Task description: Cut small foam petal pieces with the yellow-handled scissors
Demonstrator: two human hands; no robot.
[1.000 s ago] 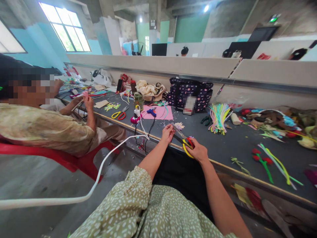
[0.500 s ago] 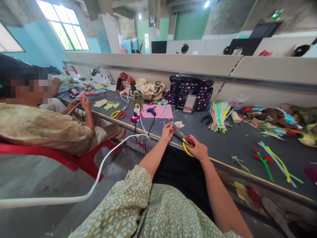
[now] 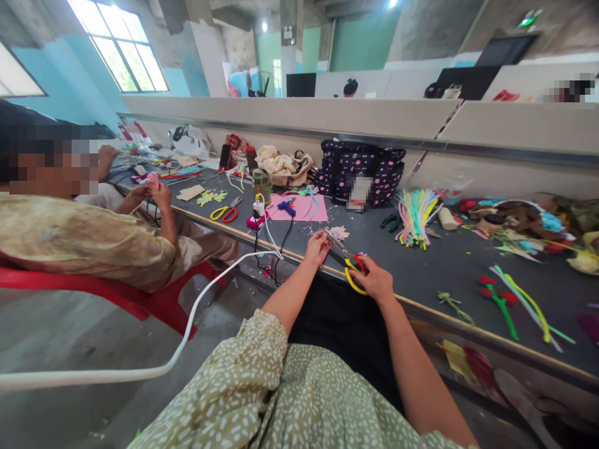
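Observation:
My right hand grips a pair of scissors with yellow and red handles at the near edge of the dark table. The blades point up and left toward my left hand. My left hand is closed in a pinch on a small piece at the blade tips; it is too small to name. A small pale cut-out shape lies on the table just behind the blades.
A bundle of coloured pipe cleaners and red and green stems lie to the right. A spotted dark bag, pink sheet, blue glue gun and second scissors sit behind. A person works at left on a red chair.
My hands and the scissors stay almost in place, shifting slightly upward in view. The person at left has moved their hands a little.

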